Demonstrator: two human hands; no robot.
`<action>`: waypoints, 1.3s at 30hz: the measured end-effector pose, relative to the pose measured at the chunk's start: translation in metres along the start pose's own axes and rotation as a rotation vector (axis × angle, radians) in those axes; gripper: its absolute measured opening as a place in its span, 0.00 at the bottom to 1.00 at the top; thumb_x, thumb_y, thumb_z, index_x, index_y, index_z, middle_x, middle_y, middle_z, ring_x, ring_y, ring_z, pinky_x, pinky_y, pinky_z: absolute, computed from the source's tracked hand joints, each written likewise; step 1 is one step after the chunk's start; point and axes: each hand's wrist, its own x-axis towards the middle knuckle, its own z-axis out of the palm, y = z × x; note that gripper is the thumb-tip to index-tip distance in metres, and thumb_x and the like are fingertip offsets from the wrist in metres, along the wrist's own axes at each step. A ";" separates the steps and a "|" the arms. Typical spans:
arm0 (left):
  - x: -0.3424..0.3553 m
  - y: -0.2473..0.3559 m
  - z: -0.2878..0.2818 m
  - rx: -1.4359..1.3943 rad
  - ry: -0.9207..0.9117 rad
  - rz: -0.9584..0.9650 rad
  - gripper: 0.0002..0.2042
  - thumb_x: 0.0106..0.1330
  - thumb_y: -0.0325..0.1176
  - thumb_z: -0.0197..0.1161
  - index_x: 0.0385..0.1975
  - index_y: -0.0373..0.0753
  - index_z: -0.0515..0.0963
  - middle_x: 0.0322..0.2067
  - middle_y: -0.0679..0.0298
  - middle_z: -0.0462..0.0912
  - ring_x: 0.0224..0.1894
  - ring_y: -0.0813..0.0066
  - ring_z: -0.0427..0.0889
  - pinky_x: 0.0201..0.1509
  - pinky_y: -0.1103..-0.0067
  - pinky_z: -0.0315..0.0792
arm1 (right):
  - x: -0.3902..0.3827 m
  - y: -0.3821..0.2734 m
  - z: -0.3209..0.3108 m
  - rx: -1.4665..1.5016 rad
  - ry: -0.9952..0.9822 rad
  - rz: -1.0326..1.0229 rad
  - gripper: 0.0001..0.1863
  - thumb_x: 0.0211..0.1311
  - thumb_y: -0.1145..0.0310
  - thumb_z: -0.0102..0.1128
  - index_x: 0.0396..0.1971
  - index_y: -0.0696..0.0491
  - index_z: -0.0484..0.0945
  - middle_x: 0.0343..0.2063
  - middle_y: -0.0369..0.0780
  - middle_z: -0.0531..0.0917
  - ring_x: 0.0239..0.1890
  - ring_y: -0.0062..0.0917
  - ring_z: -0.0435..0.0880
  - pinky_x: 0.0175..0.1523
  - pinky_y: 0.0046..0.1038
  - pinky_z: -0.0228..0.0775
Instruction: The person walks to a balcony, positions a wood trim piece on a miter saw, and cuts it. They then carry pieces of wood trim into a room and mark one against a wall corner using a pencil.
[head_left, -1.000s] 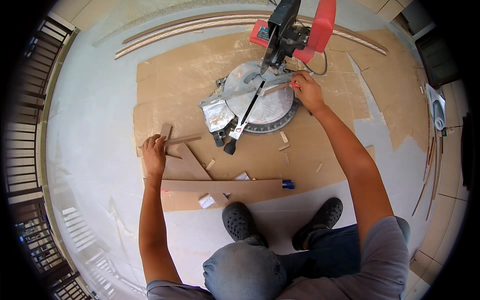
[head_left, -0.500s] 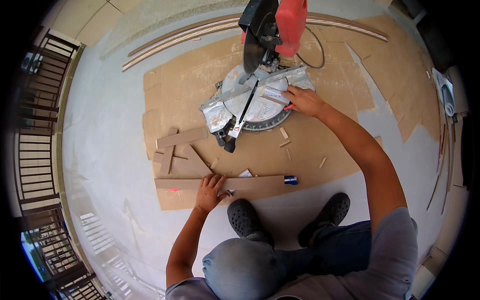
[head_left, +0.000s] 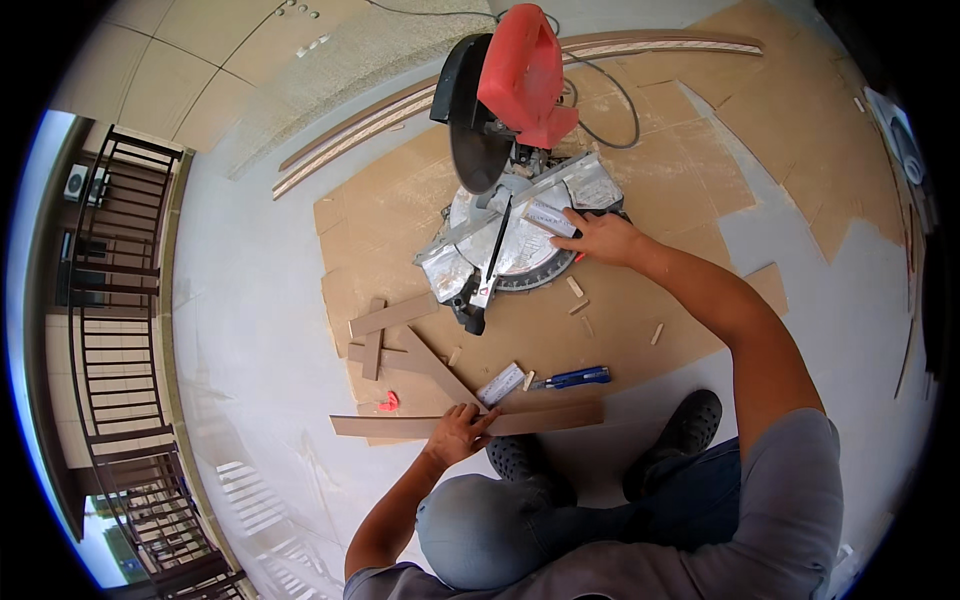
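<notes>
My left hand (head_left: pixel 460 434) is closed on a long brown wood strip (head_left: pixel 550 414), raised near my shoes. At the red and silver miter saw (head_left: pixel 520 235), my right hand (head_left: pixel 606 239) has its thumb and index finger about the right end of a short piece (head_left: pixel 546 217) with a printed white face. That piece lies on the saw's table by the fence. The blade (head_left: pixel 478 160) is up, left of the red housing (head_left: pixel 522 75). Several brown offcuts (head_left: pixel 392 314) lie crossed beyond the strip, beside another white-faced short piece (head_left: pixel 500 384) and a blue utility knife (head_left: pixel 574 378).
Cardboard sheets (head_left: pixel 680 172) cover the floor under the saw. Small wood scraps (head_left: pixel 575 287) and a red object (head_left: pixel 389 402) lie about. Long strips (head_left: pixel 350 135) lie behind the saw, near its cable (head_left: pixel 632 110). A dark railing (head_left: pixel 120 280) runs along the left.
My left hand has drawn the strip toward me, uncovering the knife, the white-faced piece and the red object. My right hand stays at the saw, its fingers a little more spread.
</notes>
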 end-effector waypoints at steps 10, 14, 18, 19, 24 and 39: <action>-0.153 0.045 -0.130 -0.088 -0.268 -0.479 0.30 0.53 0.35 0.73 0.58 0.43 0.71 0.43 0.53 0.77 0.43 0.48 0.81 0.47 0.58 0.79 | -0.120 0.043 -0.173 1.240 0.214 0.792 0.18 0.68 0.76 0.52 0.56 0.48 0.70 0.30 0.41 0.77 0.26 0.23 0.76 0.33 0.30 0.72; -0.164 0.080 -0.224 -0.115 -0.494 -0.949 0.28 0.55 0.39 0.69 0.56 0.43 0.67 0.44 0.45 0.82 0.48 0.40 0.83 0.50 0.54 0.79 | -0.204 0.034 -0.376 1.659 0.233 1.032 0.16 0.72 0.78 0.45 0.57 0.52 0.68 0.33 0.37 0.76 0.24 0.18 0.72 0.33 0.25 0.69; -0.160 0.137 -0.330 -0.182 -0.642 -0.978 0.31 0.56 0.42 0.72 0.56 0.38 0.65 0.40 0.44 0.85 0.43 0.43 0.86 0.49 0.56 0.80 | -0.283 0.025 -0.550 1.725 0.425 1.147 0.17 0.73 0.79 0.42 0.59 0.53 0.66 0.35 0.38 0.77 0.24 0.17 0.73 0.35 0.24 0.69; -0.162 0.149 -0.349 -0.219 -0.676 -0.996 0.32 0.56 0.43 0.73 0.56 0.37 0.65 0.39 0.45 0.85 0.42 0.46 0.87 0.47 0.58 0.81 | -0.302 0.023 -0.581 1.699 0.496 1.132 0.18 0.72 0.80 0.41 0.59 0.52 0.66 0.36 0.39 0.77 0.25 0.17 0.74 0.35 0.25 0.70; -0.115 0.234 -0.468 -0.383 -0.771 -1.027 0.29 0.58 0.45 0.73 0.54 0.37 0.68 0.32 0.56 0.84 0.30 0.61 0.86 0.32 0.66 0.80 | -0.408 -0.038 -0.641 0.791 0.353 1.542 0.21 0.67 0.74 0.55 0.59 0.50 0.69 0.30 0.47 0.85 0.30 0.36 0.87 0.38 0.37 0.78; 0.222 0.488 -0.673 -1.087 -0.556 -0.847 0.19 0.71 0.42 0.67 0.53 0.40 0.70 0.23 0.68 0.72 0.18 0.79 0.69 0.19 0.76 0.65 | -0.558 -0.062 -0.786 1.821 0.793 1.964 0.16 0.64 0.71 0.48 0.45 0.62 0.80 0.29 0.44 0.88 0.17 0.20 0.75 0.24 0.23 0.65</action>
